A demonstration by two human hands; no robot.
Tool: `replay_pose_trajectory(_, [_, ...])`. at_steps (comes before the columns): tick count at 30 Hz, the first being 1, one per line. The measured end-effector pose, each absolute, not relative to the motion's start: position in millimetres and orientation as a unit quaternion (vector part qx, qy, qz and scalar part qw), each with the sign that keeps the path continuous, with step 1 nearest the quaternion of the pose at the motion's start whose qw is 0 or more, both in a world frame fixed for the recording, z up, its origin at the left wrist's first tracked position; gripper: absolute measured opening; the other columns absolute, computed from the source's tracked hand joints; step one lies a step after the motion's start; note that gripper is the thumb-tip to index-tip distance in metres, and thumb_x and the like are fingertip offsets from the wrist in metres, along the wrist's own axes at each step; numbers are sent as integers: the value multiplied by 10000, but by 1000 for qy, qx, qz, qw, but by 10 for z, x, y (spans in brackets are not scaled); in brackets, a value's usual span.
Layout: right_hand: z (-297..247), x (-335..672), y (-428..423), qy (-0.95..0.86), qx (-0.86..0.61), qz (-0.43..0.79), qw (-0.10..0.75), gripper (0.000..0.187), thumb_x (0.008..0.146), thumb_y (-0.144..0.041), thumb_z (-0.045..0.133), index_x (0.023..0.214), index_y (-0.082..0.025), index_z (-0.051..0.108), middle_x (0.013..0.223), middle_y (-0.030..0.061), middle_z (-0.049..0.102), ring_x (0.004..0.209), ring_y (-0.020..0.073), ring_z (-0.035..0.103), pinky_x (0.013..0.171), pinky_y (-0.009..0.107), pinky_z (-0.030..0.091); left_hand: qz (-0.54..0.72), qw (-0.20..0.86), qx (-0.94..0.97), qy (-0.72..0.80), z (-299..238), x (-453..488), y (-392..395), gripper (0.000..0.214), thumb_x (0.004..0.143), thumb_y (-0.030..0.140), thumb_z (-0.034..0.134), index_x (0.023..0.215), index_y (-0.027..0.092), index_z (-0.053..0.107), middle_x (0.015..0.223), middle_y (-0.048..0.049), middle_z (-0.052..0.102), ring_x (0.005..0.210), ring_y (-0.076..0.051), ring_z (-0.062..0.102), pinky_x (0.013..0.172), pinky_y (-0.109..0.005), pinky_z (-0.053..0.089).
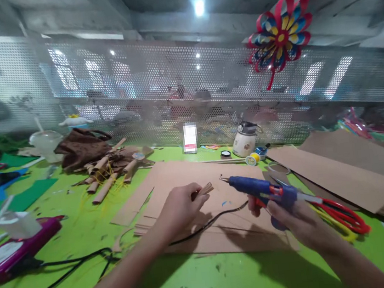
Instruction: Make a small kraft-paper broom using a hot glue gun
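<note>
- The left hand (181, 205) is pinching a small brown paper piece (207, 189) between thumb and fingers, holding it above the brown sheets (188, 174); whether it is rolled or folded is hard to tell.
- The right hand (297, 219) is wrapping around the handle of a blue glue gun (252, 187), fingers near the red trigger; whether they are squeezing it cannot be told.
- The nozzle (224, 179) is pointing toward the paper piece but standing apart from it, and no glue is showing on the piece, so this gluing seems not yet done.
- Several paper tubes (105, 187) are lying at the left of the surface (194, 282) among yellow threads (107, 172), looking already rolled.
- The brown sheets under the hands and the larger sheets (341, 175) at the right are lying flat, seemingly unworked; how many pieces are remaining is unclear.
- Red-handled scissors (346, 216) are resting beside the right hand.
</note>
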State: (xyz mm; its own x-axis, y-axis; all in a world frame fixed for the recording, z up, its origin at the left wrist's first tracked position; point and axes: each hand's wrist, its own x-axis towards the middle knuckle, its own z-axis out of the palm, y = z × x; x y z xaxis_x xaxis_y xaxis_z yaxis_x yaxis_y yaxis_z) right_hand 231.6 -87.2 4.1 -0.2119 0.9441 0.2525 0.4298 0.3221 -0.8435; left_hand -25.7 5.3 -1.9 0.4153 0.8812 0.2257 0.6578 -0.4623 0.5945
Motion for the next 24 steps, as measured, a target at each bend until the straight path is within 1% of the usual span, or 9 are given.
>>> replay_pose_trajectory(2, [16,2239,-934,-702,-510,301,395,339,894,-501,488,1000,-204,612,978,119,664,912,257,619,750,361,509,264,174,825,469,-18,-245,24,249,854,368,499,779,186,651,618,-9,617,558,-137,501,530,-237,296])
replay_pose_trajectory(3, [17,2190,-957,-702,-515,297,391,351,884,-519,492,992,-204,604,965,122,668,887,258,626,711,351,518,266,163,829,463,-19,-240,9,250,864,366,493,793,192,657,633,-11,624,566,-137,502,535,-238,299])
replay_pose_trajectory(5, [33,2094,-981,-709,-516,292,382,356,881,-544,470,906,-210,589,853,102,663,759,235,627,615,321,517,272,165,834,450,-23,-229,-18,251,881,356,479,845,205,676,682,-15,651,597,-141,521,555,-239,314])
replay_pose_trajectory(7, [45,2026,-983,-716,-509,287,381,355,889,-548,451,836,-218,570,762,69,636,661,203,601,565,296,503,274,181,834,444,-27,-218,-39,250,886,350,478,895,217,690,725,-19,675,627,-147,540,573,-239,330])
replay_pose_trajectory(11, [3,2003,-977,-716,-506,279,392,315,895,-514,471,866,-219,578,795,57,636,692,188,609,619,282,518,267,195,829,452,-12,-202,-58,236,868,361,508,896,221,696,735,-21,684,629,-151,540,573,-241,331])
replay_pose_trajectory(15, [-87,2045,-966,-711,-510,282,394,269,905,-464,487,924,-215,588,862,66,660,744,193,633,672,287,525,237,176,838,459,21,-202,-54,239,856,372,515,759,202,651,682,-13,651,590,-140,505,550,-242,297])
replay_pose_trajectory(18, [-157,2072,-931,-703,-513,278,406,258,895,-445,514,953,-210,603,863,68,676,738,201,644,666,292,526,221,159,846,460,11,-211,-20,250,845,377,525,697,191,603,654,-10,628,571,-133,483,542,-243,273])
replay_pose_trajectory(21, [-214,2088,-893,-706,-517,257,411,257,874,-441,548,940,-202,615,827,63,677,710,201,639,648,293,523,214,156,848,459,-30,-224,33,248,847,382,518,712,196,610,651,-10,628,567,-132,480,539,-244,260])
replay_pose_trajectory(24, [-236,2099,-859,-714,-516,245,405,259,879,-439,541,937,-194,605,802,54,665,678,190,621,619,284,511,208,148,847,466,-60,-241,69,243,851,379,504,734,206,628,670,-16,640,583,-137,497,538,-247,250])
